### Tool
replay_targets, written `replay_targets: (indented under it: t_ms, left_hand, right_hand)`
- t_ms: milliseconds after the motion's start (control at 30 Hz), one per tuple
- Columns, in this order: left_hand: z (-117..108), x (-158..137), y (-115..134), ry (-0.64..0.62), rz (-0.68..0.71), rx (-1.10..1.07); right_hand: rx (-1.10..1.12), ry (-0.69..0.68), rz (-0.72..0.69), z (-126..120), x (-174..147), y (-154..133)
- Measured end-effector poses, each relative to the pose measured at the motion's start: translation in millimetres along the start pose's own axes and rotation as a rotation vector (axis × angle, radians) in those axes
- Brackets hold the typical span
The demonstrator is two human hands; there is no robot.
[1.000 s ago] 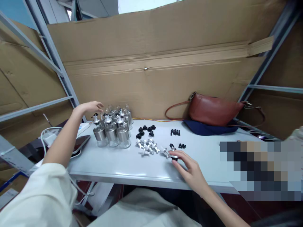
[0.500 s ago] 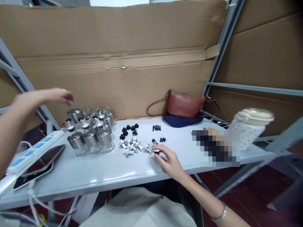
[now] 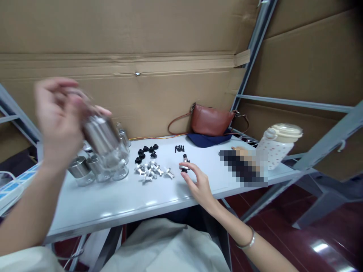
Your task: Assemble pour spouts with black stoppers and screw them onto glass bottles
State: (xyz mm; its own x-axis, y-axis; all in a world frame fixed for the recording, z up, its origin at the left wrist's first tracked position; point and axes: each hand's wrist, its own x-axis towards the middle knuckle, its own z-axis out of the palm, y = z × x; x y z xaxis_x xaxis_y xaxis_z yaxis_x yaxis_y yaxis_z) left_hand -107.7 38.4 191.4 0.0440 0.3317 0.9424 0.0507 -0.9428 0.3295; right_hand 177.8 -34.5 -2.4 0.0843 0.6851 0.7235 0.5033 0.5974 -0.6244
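Raised at the left, my left hand (image 3: pixel 61 121) is wrapped round a glass jar with a metal sleeve (image 3: pixel 102 134); both are smeared by motion. The jar is tilted above other metal-sleeved jars (image 3: pixel 79 168) on the table and hides some of them. At the middle of the table, my right hand (image 3: pixel 200 187) pinches a small silver-and-black grinder-like part (image 3: pixel 185 166) upright between thumb and fingers. Left of this hand lie several white and silver pronged pieces (image 3: pixel 149 173). Behind them are black round pieces (image 3: pixel 141 154) and a small row of black pins (image 3: pixel 179 149).
A brown leather bag (image 3: pixel 212 120) rests on a dark blue cap (image 3: pixel 208 139) at the back. To the right stands a dotted white bottle (image 3: pixel 275 149) beside a pixelated patch. A power strip (image 3: pixel 19 183) is at the far left, and cardboard (image 3: pixel 170 34) walls the back.
My left hand has taken hold of a jar and lifted it towards me. My right hand keeps its pinch on the small part, now held upright. The camera view has shifted to the right.
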Motion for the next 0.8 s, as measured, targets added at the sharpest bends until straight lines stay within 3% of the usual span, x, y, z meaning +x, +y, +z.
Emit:
replay_targets:
  t_ms: [133, 233, 300, 467, 567, 800]
  left_hand:
    - [72, -87, 6, -0.218, -0.161, -0.139]
    - [99, -135, 0, -0.244, -0.274, -0.162]
    - [108, -151, -5, -0.247, -0.329, -0.166]
    - [117, -158, -17, -0.206, -0.404, -0.192]
    - [118, -155, -17, -0.231, -0.407, -0.207]
    - [115, -145, -9, -0.395, -0.244, -0.139]
  right_hand:
    - [0.207, 0.052, -0.023, -2, 12, -22]
    - [0.353, 0.014, -0.06, -2, 24, -38]
    - [0.394, -0.016, -0.078, 0, 31, -44]
    - [0.402, -0.105, -0.1, 8, 47, -46]
    - [0.377, -0.078, -0.11, 12, 55, -46]
    - [0.148, -0.23, -0.289, 3, 64, -49]
